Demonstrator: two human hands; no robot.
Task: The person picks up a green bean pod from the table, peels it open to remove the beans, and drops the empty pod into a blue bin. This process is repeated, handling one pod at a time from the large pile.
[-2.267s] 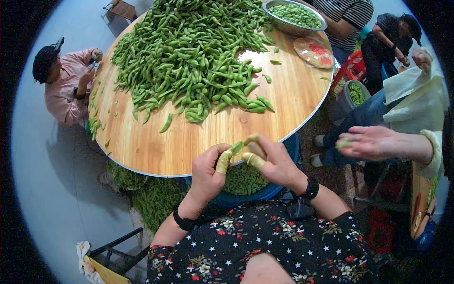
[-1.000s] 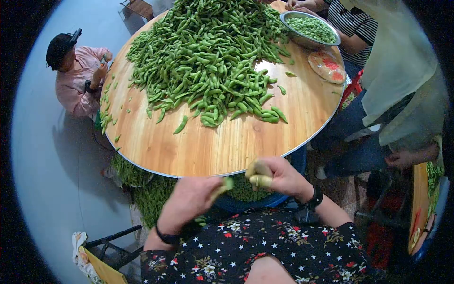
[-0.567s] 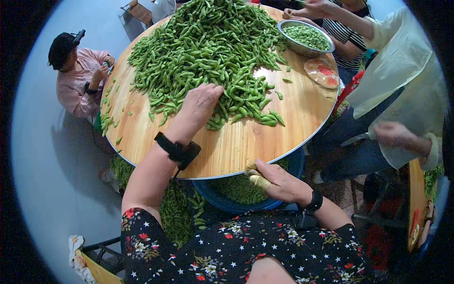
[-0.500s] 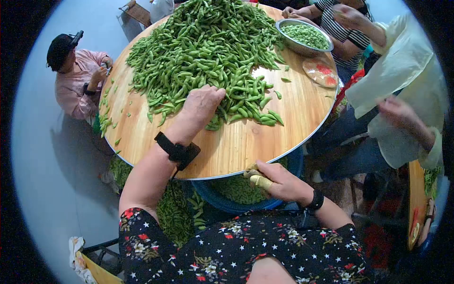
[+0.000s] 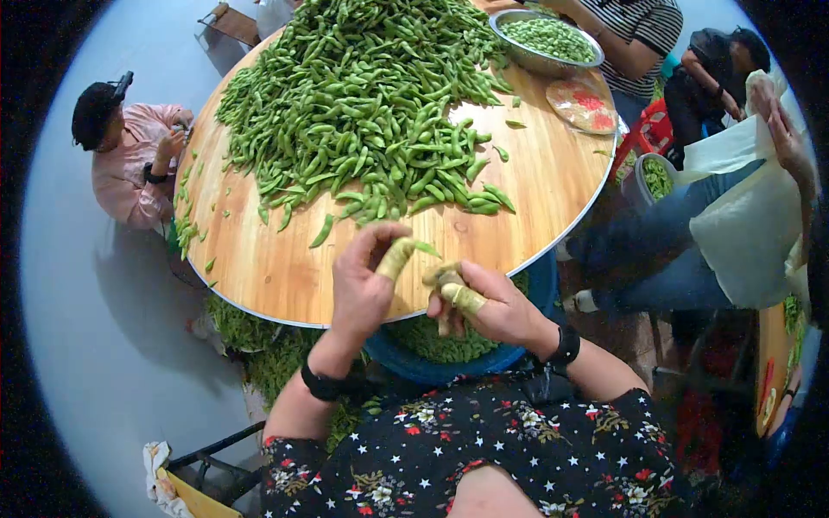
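My left hand (image 5: 363,281) is closed, thumb against fingers, over the near part of the round table. A green soybean pod (image 5: 427,249) sticks out of its grip toward my right hand. Just beside it, my right hand (image 5: 505,311) is closed too, its fingers curled in a pinch; whatever they hold is hidden. Yellowish wrapping covers both thumbs and some right fingertips. Beyond my hands lies a big heap of soybean pods (image 5: 345,129). Below the table edge, a blue tub (image 5: 544,289) holds green beans or pods, partly covered by my hands.
The round wooden table (image 5: 259,268) has a metal bowl of shelled beans (image 5: 553,41) and a flat package with red print (image 5: 580,107) at right. One person in pink (image 5: 142,129) sits left; others are at right. More pods (image 5: 285,371) lie on the floor.
My left hand has come back from the heap toward my right hand, now with a pod in it. My right hand has risen slightly. The person at right has moved a pale cloth or sheet.
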